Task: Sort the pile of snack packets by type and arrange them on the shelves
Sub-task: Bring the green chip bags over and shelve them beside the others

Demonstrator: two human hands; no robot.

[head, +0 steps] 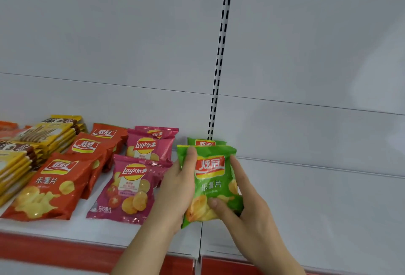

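I hold the crinkly green foil chip packet (213, 183) between both hands: my left hand (177, 189) cups its left edge, my right hand (243, 202) pinches its lower corner, thumb on the glossy front. That keeps the puffy bag square, label up, as I set it on the white metal shelf (306, 209). Just behind my grip another green packet (206, 142) peeks out, so greens group here; it possibly leans on the back panel. Left of my grip lie pink packets (129, 189), then orange packets (50, 187).

On the shelf (306, 198), my chip bag (213, 184) lies before another bag (206, 142), right of the tomato chips (129, 189).
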